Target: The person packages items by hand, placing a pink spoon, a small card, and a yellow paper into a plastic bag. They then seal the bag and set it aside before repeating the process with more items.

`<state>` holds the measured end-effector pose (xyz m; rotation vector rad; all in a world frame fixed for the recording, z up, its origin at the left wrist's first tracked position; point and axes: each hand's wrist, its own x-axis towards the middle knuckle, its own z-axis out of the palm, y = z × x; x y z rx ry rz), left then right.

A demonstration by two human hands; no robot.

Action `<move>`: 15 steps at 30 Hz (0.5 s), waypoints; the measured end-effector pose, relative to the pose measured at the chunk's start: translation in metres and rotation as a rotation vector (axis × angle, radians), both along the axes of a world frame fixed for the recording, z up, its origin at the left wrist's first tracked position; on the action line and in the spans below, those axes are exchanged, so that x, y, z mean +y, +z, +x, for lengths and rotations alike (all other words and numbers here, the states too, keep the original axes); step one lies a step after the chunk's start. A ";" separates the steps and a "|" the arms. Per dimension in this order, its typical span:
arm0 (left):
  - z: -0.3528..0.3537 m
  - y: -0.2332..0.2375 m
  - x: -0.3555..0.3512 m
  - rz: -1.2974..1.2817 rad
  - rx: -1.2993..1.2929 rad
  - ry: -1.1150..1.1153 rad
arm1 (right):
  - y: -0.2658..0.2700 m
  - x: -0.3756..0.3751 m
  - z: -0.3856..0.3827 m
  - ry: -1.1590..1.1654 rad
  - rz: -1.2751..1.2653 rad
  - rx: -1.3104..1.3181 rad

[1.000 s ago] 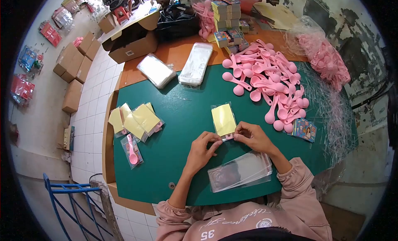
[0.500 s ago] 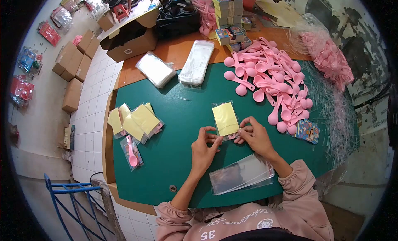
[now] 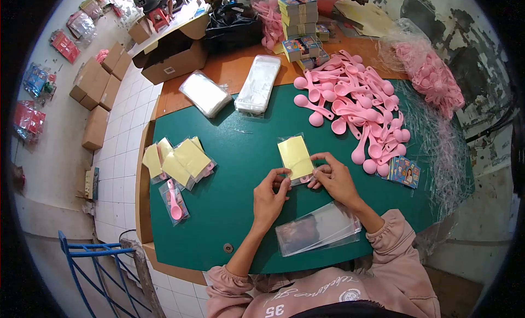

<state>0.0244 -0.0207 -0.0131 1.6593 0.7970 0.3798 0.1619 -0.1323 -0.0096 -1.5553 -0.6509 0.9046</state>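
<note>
A clear packet with a yellow card (image 3: 295, 155) and a pink spoon inside lies on the green table top (image 3: 240, 154). My left hand (image 3: 270, 193) pinches the packet's near left corner. My right hand (image 3: 334, 178) pinches its near right edge. Both hands rest low on the table, side by side. A stack of empty clear bags (image 3: 317, 229) lies just in front of my wrists.
Finished yellow-card packets (image 3: 178, 159) and one packed pink spoon (image 3: 174, 200) lie at the left. A heap of loose pink spoons (image 3: 355, 107) is at the right, small picture cards (image 3: 403, 171) beside it. Bag stacks (image 3: 258, 84), boxes of cards (image 3: 299, 22) and a cardboard box (image 3: 174, 52) stand behind.
Both hands have slid up along the packet's near end and shifted a little; the packet has turned slightly to the left. Nothing else on the table moved.
</note>
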 end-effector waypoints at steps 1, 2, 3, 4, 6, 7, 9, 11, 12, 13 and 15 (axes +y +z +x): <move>0.000 0.000 0.000 0.007 0.005 -0.009 | 0.000 -0.001 0.000 -0.002 0.003 -0.003; 0.000 0.001 -0.001 0.010 0.002 -0.012 | -0.001 -0.001 0.000 0.009 0.012 -0.001; 0.001 0.002 -0.002 -0.011 -0.015 0.014 | -0.002 -0.001 0.000 0.020 0.021 0.001; 0.001 0.004 -0.003 -0.030 -0.033 0.041 | -0.004 -0.001 0.000 0.016 0.026 -0.003; 0.002 0.003 -0.003 -0.023 -0.056 0.032 | -0.008 -0.002 0.001 0.057 0.039 -0.054; 0.001 0.001 -0.003 -0.023 -0.073 0.028 | -0.007 -0.003 0.002 0.054 0.045 -0.060; -0.004 -0.009 0.002 0.018 -0.096 0.017 | -0.003 -0.003 0.002 0.123 0.009 -0.090; -0.014 -0.008 0.011 0.065 -0.132 0.012 | 0.003 0.005 0.012 0.093 0.043 -0.440; -0.025 0.006 0.015 0.158 -0.148 0.063 | 0.006 0.010 0.021 0.055 0.065 -0.776; -0.037 0.018 0.021 0.250 -0.161 0.111 | 0.009 0.020 0.037 0.076 0.014 -0.801; -0.068 0.033 0.041 0.283 -0.159 0.247 | 0.025 0.046 0.071 0.004 -0.064 -1.227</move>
